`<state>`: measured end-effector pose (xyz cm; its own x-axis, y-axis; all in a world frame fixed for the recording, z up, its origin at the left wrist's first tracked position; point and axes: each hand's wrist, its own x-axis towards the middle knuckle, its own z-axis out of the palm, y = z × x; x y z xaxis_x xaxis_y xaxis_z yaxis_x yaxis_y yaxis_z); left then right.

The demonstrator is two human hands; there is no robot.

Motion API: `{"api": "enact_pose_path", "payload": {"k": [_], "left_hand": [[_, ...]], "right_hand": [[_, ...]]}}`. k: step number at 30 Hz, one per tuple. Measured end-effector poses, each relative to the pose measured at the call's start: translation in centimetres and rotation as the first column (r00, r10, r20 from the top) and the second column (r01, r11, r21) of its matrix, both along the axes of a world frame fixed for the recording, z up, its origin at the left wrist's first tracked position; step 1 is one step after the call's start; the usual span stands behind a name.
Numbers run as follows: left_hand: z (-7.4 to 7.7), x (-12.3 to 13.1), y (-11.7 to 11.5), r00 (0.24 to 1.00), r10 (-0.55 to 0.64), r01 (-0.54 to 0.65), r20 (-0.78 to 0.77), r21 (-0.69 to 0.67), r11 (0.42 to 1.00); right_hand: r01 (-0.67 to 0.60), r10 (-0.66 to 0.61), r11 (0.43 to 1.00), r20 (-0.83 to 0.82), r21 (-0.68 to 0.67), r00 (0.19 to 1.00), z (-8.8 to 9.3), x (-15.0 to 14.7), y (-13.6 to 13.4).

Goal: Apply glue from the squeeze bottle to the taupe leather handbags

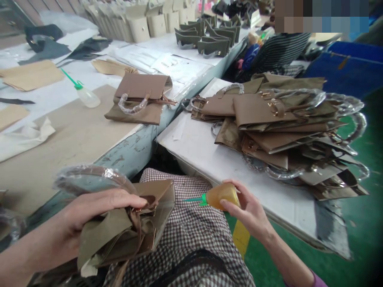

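My left hand (89, 213) grips a tan leather handbag (143, 223) over my lap, fingers lying across its top edge. The bag's handle (92, 175), wrapped in clear plastic, arches up behind the hand. My right hand (245, 209) is closed round a small bottle of amber glue (221, 195), and the bottle's green nozzle (194, 199) points left toward the bag, a short gap away from it.
A pile of tan handbags (281, 123) with wrapped handles lies on the white table (203, 155) at right. One more bag (140, 99) and a clear bottle with a green nozzle (85, 93) sit on the left worktable. Olive bags (206, 38) stand further back.
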<state>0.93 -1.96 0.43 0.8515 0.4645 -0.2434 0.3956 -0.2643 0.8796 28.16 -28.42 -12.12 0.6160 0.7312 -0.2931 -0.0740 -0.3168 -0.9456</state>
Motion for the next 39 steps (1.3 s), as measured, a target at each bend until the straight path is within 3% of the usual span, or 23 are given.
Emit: {"api": "enact_pose_path", "payload": {"k": [3, 8, 13, 19, 28, 36, 39], "left_hand": [[-0.7, -0.8, -0.3, 0.987, -0.155, 0.161, -0.045, 0.214, 0.963], [-0.8, -1.4, 0.2, 0.96, -0.281, 0.271, 0.003, 0.258, 0.928], [-0.7, -1.5, 0.1, 0.92, -0.39, 0.386, -0.032, 0.235, 0.892], [-1.0, -2.1, 0.1, 0.911, -0.402, 0.413, -0.098, 0.204, 0.887], [-0.8, -1.9, 0.2, 0.91, -0.402, 0.415, -0.107, 0.205, 0.886], [-0.7, -2.1, 0.0, 0.895, -0.431, 0.446, -0.116, 0.184, 0.876], [-0.7, -2.1, -0.1, 0.903, -0.413, 0.43, -0.122, 0.205, 0.879]], "right_hand": [[-0.076, 0.075, 0.997, 0.106, 0.003, 0.992, -1.2, -0.2, 1.1], [-0.134, 0.102, 0.989, 0.393, 0.055, 0.914, -2.8, 0.0, 4.1], [-0.186, 0.134, 0.98, 0.469, 0.067, 0.873, -3.5, 0.3, 6.7], [-0.274, 0.217, 0.961, 0.494, 0.044, 0.842, -3.1, 0.7, 7.9], [-0.429, 0.384, 0.903, 0.454, -0.005, 0.804, -1.8, 0.8, 6.9], [-0.343, 0.28, 0.939, 0.519, 0.029, 0.808, -2.6, 0.4, 6.6], [-0.37, 0.301, 0.929, 0.512, 0.035, 0.804, -2.6, 0.4, 6.4]]}}
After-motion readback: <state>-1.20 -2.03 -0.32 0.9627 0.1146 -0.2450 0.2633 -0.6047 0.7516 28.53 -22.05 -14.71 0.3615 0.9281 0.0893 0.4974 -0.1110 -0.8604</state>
